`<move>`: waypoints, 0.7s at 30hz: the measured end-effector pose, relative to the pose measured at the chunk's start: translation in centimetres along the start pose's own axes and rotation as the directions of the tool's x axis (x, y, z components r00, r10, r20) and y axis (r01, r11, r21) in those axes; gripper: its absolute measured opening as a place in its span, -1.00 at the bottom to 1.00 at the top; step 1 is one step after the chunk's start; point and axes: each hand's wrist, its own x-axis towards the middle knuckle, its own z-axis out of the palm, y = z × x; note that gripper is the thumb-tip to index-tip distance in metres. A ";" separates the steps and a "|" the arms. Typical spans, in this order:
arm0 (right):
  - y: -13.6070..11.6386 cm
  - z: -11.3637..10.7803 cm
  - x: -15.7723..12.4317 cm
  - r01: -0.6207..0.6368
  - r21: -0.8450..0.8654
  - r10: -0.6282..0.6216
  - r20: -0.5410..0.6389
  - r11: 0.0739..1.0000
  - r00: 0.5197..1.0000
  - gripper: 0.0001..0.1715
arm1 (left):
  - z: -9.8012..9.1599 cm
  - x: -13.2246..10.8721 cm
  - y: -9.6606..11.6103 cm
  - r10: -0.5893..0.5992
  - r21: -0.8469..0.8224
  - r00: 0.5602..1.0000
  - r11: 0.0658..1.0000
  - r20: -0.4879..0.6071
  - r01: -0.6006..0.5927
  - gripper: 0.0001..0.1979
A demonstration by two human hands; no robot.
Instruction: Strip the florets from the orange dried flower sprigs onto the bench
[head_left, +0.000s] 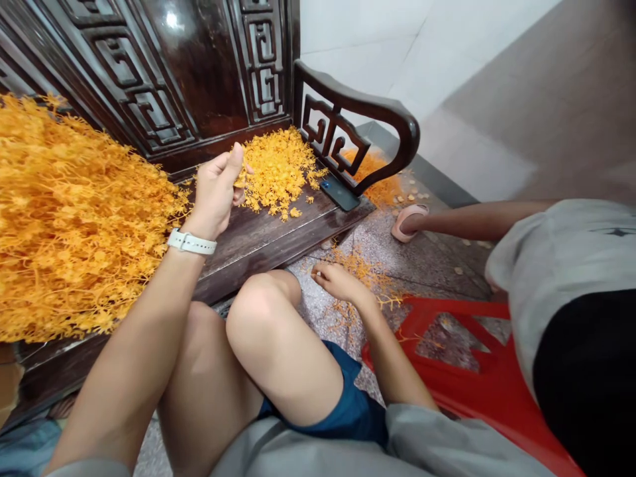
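Dark, glossy carved wood forms the bench (pixel 258 235). The left hand (pixel 218 185) pinches yellow florets (pixel 241 177) between thumb and fingers; just beyond those fingertips sits a crumbly heap (pixel 281 162), and to their left a wiry, bushy pile (pixel 84 225). Over the speckled floor (pixel 313 305), the right hand (pixel 338 281) curls its fingers beside stringy scraps (pixel 365 268); I can't tell if it grips anything.

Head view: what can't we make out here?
All in the head view:
Left hand: exactly how many yellow pieces it pinches; its fingers cover them.
Right hand: whether it holds anything; its curled fingers hide the palm.
Large yellow pile: its left extent, cut off by the left edge.
Red plastic object: its full shape; the other person covers part.
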 end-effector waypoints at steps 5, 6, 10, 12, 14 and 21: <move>-0.1 1.3 0.2 -0.006 -0.031 0.007 0.052 1.000 0.999 -0.69 | 1.3 0.5 -0.5 0.001 -0.058 0.994 0.998 -0.111 -0.008 -0.65; -0.1 1.5 0.2 -0.012 -0.039 0.014 0.059 0.999 0.998 -0.68 | 1.5 0.6 -0.5 0.019 -0.083 0.989 0.996 -0.144 -0.031 -0.73; -0.4 2.2 -0.4 -0.074 -0.049 0.079 0.100 0.996 0.992 -0.64 | 2.0 1.3 -0.1 0.092 -0.179 0.963 0.974 -0.252 -0.140 -0.76; -0.3 2.3 -0.6 -0.089 -0.032 0.092 0.113 0.996 0.989 -0.63 | 2.1 2.1 -0.1 0.260 -0.056 0.908 0.954 -0.328 -0.293 -0.67; -0.1 2.4 -0.8 -0.105 -0.031 0.108 0.118 0.994 0.987 -0.61 | 2.2 3.1 -0.6 0.510 0.200 0.787 0.860 -0.347 -0.469 -0.66; 1.4 3.4 -1.2 -0.168 -0.023 0.169 0.143 0.986 0.975 -0.61 | 1.6 2.8 -6.4 -0.469 0.889 0.781 0.393 0.413 -0.233 -0.11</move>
